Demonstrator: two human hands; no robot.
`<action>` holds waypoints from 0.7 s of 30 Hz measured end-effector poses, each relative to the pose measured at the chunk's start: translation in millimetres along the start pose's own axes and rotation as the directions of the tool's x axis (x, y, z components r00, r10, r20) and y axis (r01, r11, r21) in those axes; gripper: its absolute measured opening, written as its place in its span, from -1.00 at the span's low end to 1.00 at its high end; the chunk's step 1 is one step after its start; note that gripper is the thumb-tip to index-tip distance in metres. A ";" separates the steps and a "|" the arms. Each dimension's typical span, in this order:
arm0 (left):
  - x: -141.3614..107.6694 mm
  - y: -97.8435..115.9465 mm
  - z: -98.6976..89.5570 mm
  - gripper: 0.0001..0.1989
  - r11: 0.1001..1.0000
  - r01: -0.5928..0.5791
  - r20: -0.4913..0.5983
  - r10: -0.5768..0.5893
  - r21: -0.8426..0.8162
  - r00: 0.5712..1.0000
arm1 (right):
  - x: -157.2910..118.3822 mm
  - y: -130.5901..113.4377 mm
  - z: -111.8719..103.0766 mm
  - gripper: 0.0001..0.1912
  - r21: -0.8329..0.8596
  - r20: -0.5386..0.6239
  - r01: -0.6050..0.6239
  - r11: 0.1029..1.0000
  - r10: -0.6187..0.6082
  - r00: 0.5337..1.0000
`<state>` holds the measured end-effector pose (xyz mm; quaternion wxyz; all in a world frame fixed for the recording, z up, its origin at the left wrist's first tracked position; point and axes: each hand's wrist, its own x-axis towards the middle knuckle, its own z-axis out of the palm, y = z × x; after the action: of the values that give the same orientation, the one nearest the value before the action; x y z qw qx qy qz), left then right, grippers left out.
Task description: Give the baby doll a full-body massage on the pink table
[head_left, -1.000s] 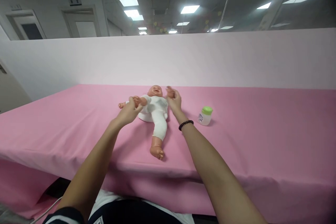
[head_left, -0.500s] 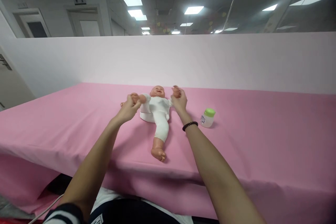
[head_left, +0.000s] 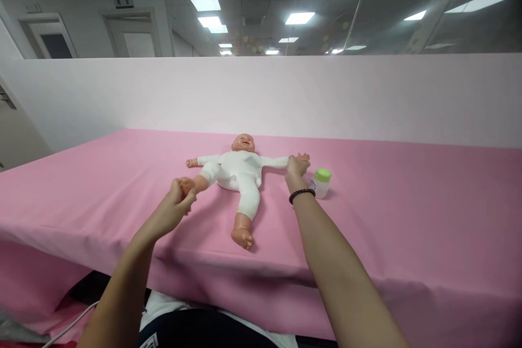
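Observation:
A baby doll [head_left: 240,166] with a white cloth body lies on its back on the pink-covered table [head_left: 408,201], its head toward the wall. My left hand [head_left: 173,207] is closed around the doll's foot [head_left: 187,186] on the left side, holding that leg raised and out to the side. At the right, my right hand [head_left: 296,171] grips the doll's arm near its hand [head_left: 303,157], stretched straight outward. The doll's other leg [head_left: 246,212] rests on the cloth, pointing toward me. Its other arm lies spread to the left.
A small clear jar with a green lid [head_left: 322,182] stands just right of my right wrist. Behind the table rises a white wall [head_left: 261,92] with glass above it. A thin cable [head_left: 71,326] runs at lower left, below the table edge.
My left hand has drawn the doll's foot down and left, straightening the leg. My right hand has pulled the doll's arm outward to the right, from near its chest.

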<state>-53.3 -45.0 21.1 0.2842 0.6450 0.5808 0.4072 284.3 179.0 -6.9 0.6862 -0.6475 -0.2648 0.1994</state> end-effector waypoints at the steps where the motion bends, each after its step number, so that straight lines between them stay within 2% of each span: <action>1: -14.3 -8.4 -0.3 -0.69 1.000 0.021 -0.040 -0.021 0.001 0.999 | 5.6 4.1 -3.9 -0.42 -0.031 -0.012 -0.021 0.999 0.021 1.000; 4: -40.5 -28.1 13.3 -0.72 0.998 0.008 -0.149 0.002 0.066 0.989 | 13.2 14.5 -12.0 -0.33 -0.115 0.043 -0.014 0.993 0.019 0.999; 9: -48.2 -40.8 42.3 -0.74 0.981 -0.082 -0.172 0.112 0.173 0.979 | 7.2 21.7 -18.7 -0.38 -0.310 0.140 0.003 0.951 0.043 0.989; 11: -50.2 -43.4 43.9 -0.72 0.970 -0.090 -0.176 0.131 0.225 0.976 | 2.5 18.6 -21.3 -0.43 -0.366 0.136 0.013 0.931 0.040 0.990; 13: -53.5 -45.2 37.5 -0.71 0.952 -0.101 -0.141 0.147 0.290 0.979 | -3.5 9.1 -24.9 -0.42 -0.472 0.141 0.039 0.881 0.032 0.990; 15: -55.3 -45.1 22.1 -0.69 0.927 -0.142 -0.011 0.155 0.346 0.988 | -12.8 -7.5 -31.6 -0.40 -0.617 0.195 0.106 0.780 0.022 0.981; 17: -49.8 -42.7 -1.0 -0.65 0.906 -0.235 0.220 0.163 0.354 0.962 | -29.4 -29.1 -44.4 -0.36 -0.708 0.326 0.237 0.665 0.011 0.945; 18: -42.1 -40.8 -14.1 -0.62 0.898 -0.279 0.343 0.157 0.342 0.926 | -41.8 -40.1 -54.1 -0.35 -0.712 0.408 0.312 0.628 0.009 0.913; 19: -30.2 -38.7 -26.9 -0.58 0.891 -0.312 0.438 0.148 0.330 0.887 | -57.4 -50.3 -66.0 -0.31 -0.669 0.516 0.414 0.618 -0.015 0.857; 21: 8.0 -34.5 -47.4 -0.51 0.882 -0.295 0.529 0.063 0.367 0.846 | -97.5 -65.5 -95.6 -0.23 -0.518 0.672 0.544 0.660 -0.080 0.737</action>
<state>-111.8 -36.5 17.8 0.2340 0.8278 0.4978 0.1105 263.1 38.6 45.9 0.3009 -0.6966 -0.6336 0.1507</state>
